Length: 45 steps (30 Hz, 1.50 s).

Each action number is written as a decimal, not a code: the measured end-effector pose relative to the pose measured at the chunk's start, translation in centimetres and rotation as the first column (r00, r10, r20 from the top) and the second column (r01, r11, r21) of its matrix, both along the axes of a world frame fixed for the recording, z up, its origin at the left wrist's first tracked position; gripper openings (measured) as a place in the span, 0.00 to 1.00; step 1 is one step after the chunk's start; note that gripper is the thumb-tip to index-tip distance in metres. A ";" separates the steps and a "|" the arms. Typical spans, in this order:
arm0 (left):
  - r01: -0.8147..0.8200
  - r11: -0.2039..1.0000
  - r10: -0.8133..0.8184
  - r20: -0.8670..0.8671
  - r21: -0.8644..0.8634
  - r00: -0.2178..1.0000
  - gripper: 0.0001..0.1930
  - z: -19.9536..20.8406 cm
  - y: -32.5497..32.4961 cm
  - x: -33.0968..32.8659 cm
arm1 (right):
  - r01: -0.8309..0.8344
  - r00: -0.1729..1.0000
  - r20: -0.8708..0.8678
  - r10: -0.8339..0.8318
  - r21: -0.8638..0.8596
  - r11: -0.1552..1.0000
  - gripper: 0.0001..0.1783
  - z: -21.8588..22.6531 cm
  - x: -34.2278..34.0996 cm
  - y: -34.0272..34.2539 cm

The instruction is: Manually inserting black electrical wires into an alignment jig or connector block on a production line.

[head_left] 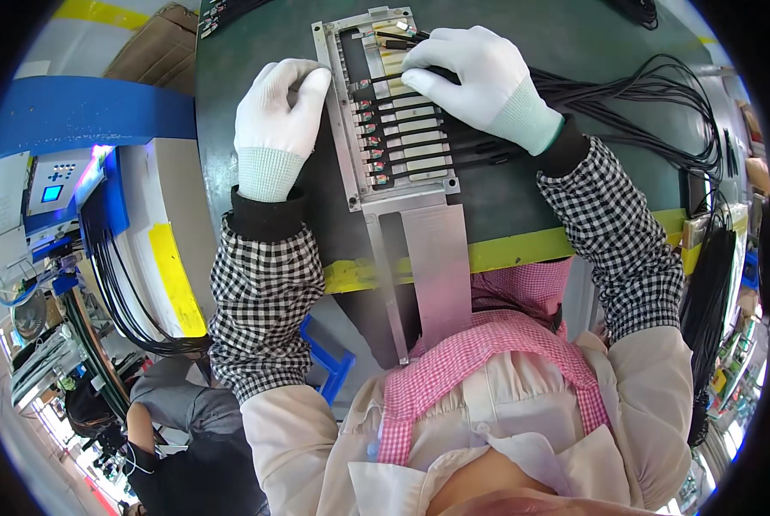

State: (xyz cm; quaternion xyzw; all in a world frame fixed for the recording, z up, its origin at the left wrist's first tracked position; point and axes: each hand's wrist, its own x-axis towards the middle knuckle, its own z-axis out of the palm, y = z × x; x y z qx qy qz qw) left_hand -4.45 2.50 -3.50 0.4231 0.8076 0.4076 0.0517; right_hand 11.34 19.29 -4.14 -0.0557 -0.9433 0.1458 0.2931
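Observation:
A metal fixture (343, 146) lies on the green tabletop, with several black cables (419, 166) laid side by side across its slots. Small connector ends (374, 155) of these cables line up along its left rail. My right hand (479, 82), in a white glove, is closed over the upper slots, its thumb and fingers on a black cable that runs under them. My left hand (280, 116), also gloved, is at the fixture's upper left edge. Its thumb and forefinger come together in a pinch; whatever is between them is hidden.
Long black cables (651, 95) spread in a bundle to the right. A flat metal plate (436, 267) extends from the fixture over the yellow-taped table edge (522, 249) toward me. At left is a blue and white machine (84, 107); another person (196, 447) sits lower left.

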 end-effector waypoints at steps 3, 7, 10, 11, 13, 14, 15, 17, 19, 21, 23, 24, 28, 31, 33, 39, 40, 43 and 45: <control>0.004 1.000 -0.004 -0.003 -0.006 1.000 0.10 0.0 -0.1 -0.1 | -0.037 0.999 -0.037 0.037 0.002 0.999 0.05 0.3 -0.1 0.0; 0.013 0.999 -0.013 -0.010 -0.030 1.000 0.10 0.0 -0.2 -0.1 | -0.072 0.996 -0.045 0.076 0.073 0.995 0.04 1.4 0.0 -0.7; 0.048 0.997 -0.050 -0.030 -0.055 0.998 0.08 -0.3 -0.3 -0.3 | 0.054 0.998 0.032 -0.062 0.210 0.976 0.03 1.6 -0.8 -1.8; 0.059 0.996 -0.061 -0.036 -0.064 0.997 0.08 -0.4 -0.4 -0.3 | 0.092 0.993 0.054 -0.109 0.257 0.962 0.03 1.6 -0.9 -2.0; 0.079 0.996 -0.084 -0.109 -0.046 0.990 0.08 -0.2 -0.2 0.0 | 0.059 0.997 0.039 -0.074 0.293 0.954 0.03 0.7 -1.3 -1.2; 0.101 0.995 -0.104 -0.185 -0.029 0.977 0.09 0.0 0.0 0.3 | 0.028 0.999 0.024 -0.038 0.329 0.944 0.03 0.1 -1.6 -0.4; 0.124 0.992 -0.123 -0.260 -0.012 0.958 0.09 0.2 0.3 0.6 | -0.002 1.000 0.010 -0.002 0.365 0.931 0.03 -0.3 -1.8 0.2; 0.147 0.989 -0.138 -0.333 0.002 0.933 0.10 0.4 0.3 0.8 | -0.032 0.999 -0.002 0.036 0.401 0.915 0.04 -0.6 -1.7 0.5; 0.252 0.963 -0.269 -0.464 -0.100 0.844 0.12 0.4 0.0 0.9 | -0.019 0.999 -0.020 0.028 0.354 0.935 0.04 -0.2 -1.1 -0.1; 0.338 0.916 -0.399 -0.567 -0.214 0.720 0.14 0.3 -0.2 1.0 | -0.006 0.999 -0.036 0.018 0.304 0.953 0.06 0.2 -0.7 -0.7; 0.326 0.922 -0.387 -0.527 -0.210 0.757 0.14 0.4 -0.4 0.8 | 0.004 1.000 0.004 -0.005 0.279 0.960 0.06 0.3 0.2 -0.5; 0.309 0.929 -0.370 -0.483 -0.203 0.794 0.15 0.6 -0.4 0.9 | 0.010 0.999 0.047 -0.023 0.257 0.966 0.07 0.5 1.0 0.0; 0.274 0.937 -0.344 -0.424 -0.217 0.838 0.17 0.2 -0.4 0.6 | 0.012 0.988 0.144 -0.053 0.270 0.963 0.10 0.6 1.6 0.9; 0.258 0.926 -0.371 -0.530 -0.276 0.763 0.19 -0.2 -0.5 0.3 | -0.041 0.985 0.167 -0.038 0.445 0.894 0.13 0.7 1.6 1.1; 0.245 0.920 -0.381 -0.545 -0.307 0.747 0.19 -0.3 -0.3 0.8 | -0.018 0.985 0.163 -0.064 0.459 0.888 0.13 1.2 1.9 0.1; 0.181 0.913 -0.385 -0.626 -0.365 0.678 0.20 0.2 -0.1 1.8 | 0.090 0.994 0.034 -0.106 0.323 0.942 0.12 1.1 2.9 0.8; 0.177 0.920 -0.371 -0.631 -0.350 0.681 0.19 0.0 -0.1 2.0 | 0.089 0.996 -0.007 -0.090 0.227 0.970 0.12 0.6 3.0 2.0; 0.176 0.928 -0.353 -0.633 -0.327 0.689 0.19 0.0 -0.1 2.1 | 0.080 0.995 0.048 -0.089 0.170 0.982 0.11 0.7 2.9 3.2; 0.183 0.931 -0.349 -0.625 -0.315 0.698 0.18 -0.1 0.0 2.0 | 0.062 0.963 0.240 -0.122 0.244 0.968 0.10 1.2 2.5 3.5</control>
